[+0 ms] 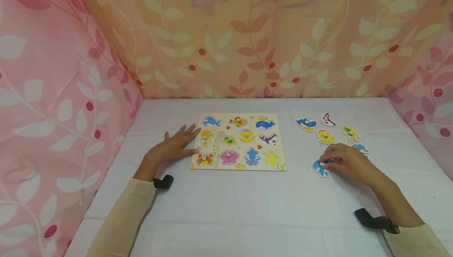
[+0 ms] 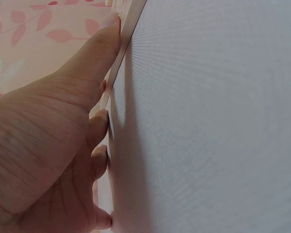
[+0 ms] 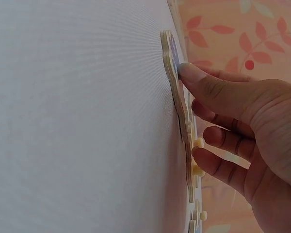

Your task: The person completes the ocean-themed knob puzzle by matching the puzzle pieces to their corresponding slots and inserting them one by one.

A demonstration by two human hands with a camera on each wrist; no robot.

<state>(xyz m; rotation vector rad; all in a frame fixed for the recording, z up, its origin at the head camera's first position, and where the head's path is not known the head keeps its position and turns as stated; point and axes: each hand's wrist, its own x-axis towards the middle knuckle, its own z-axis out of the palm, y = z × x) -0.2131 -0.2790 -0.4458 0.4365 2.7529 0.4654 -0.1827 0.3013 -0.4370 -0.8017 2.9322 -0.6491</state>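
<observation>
In the head view, my right hand pinches a blue sea-animal puzzle piece by its small knob, low over the cloth at the right. The right wrist view shows the thumb against this piece's upper face, with the other fingers bent. My left hand lies with spread fingers at the left edge of a wooden puzzle board; its thumb and fingertips touch the board. Knobbed crab, shell and fish pieces sit on the board among printed sea animals.
Several loose pieces lie right of the board: a blue whale, a purple-and-white one, a yellow octopus, a green-and-yellow one and a blue one partly behind my right hand. White cloth covers the table; patterned curtains surround it.
</observation>
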